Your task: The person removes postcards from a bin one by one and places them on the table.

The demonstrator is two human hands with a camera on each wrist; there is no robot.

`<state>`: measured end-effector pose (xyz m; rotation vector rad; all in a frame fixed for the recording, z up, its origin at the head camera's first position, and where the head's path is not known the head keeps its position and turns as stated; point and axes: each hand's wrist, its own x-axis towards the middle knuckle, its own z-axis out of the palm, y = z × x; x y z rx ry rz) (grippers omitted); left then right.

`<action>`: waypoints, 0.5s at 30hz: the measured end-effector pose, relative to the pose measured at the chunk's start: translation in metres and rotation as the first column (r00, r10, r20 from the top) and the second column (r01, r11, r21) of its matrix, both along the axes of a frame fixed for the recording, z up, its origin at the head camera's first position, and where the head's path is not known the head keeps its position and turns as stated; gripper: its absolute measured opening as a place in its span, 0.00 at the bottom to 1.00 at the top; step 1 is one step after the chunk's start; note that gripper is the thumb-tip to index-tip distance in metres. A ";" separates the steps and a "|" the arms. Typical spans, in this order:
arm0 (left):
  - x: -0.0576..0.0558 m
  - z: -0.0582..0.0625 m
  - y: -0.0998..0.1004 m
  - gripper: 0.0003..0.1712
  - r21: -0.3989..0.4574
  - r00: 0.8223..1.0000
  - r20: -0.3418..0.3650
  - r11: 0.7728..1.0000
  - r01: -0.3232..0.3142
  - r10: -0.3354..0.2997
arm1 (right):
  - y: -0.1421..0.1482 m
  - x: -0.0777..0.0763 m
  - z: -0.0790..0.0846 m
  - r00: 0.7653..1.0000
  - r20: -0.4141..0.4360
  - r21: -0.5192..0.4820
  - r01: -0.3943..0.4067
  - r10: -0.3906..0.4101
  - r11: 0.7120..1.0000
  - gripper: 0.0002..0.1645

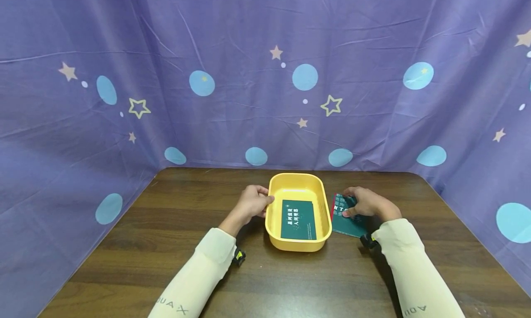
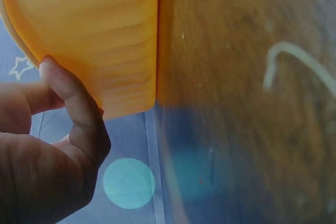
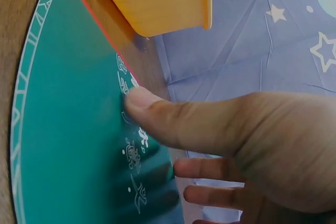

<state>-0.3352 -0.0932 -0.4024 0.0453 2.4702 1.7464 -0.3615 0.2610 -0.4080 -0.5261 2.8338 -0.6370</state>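
Note:
In the head view a yellow plastic basin (image 1: pixel 295 245) stands mid-table with a dark green booklet (image 1: pixel 297 220), printed with white characters, lying flat inside it. My left hand (image 1: pixel 254 203) pinches the basin's left rim, thumb at the top edge. In the left wrist view the thumb and a bent finger of this hand (image 2: pixel 79 114) meet at the basin wall (image 2: pixel 105 51). To the right of the basin lies another dark green booklet (image 1: pixel 348 226) with a red edge. Over it is my right hand (image 1: pixel 367 203), thumb at the cover and fingers extended toward its far edge, as the right wrist view shows.
The dark wood table (image 1: pixel 174 258) carries the basin and booklets. Behind and at both sides hangs a purple curtain (image 1: pixel 232 110) with stars and blue spots. The basin's right wall (image 3: pixel 168 3) stands close to the booklet outside it.

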 end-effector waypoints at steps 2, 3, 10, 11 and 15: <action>0.000 0.000 0.000 0.15 0.000 1.000 -0.002 1.000 0.001 -0.001 | -0.001 0.001 0.001 0.999 -0.041 -0.002 -0.006 0.006 1.000 0.40; 0.000 0.000 0.001 0.15 0.001 1.000 -0.002 1.000 0.001 0.000 | -0.001 0.001 0.002 0.998 -0.066 -0.007 -0.006 0.005 1.000 0.39; 0.000 0.000 0.001 0.14 0.010 1.000 -0.004 1.000 0.003 -0.002 | -0.017 0.004 0.013 0.958 -0.287 -0.064 -0.003 -0.016 0.998 0.35; 0.000 0.000 0.001 0.14 0.011 1.000 -0.004 1.000 0.002 -0.002 | -0.021 0.004 0.014 0.950 -0.311 -0.068 -0.007 -0.015 0.998 0.35; 0.000 0.001 0.001 0.14 0.005 1.000 0.000 1.000 0.000 0.000 | -0.036 0.004 0.018 0.934 -0.356 -0.079 -0.003 -0.025 0.997 0.37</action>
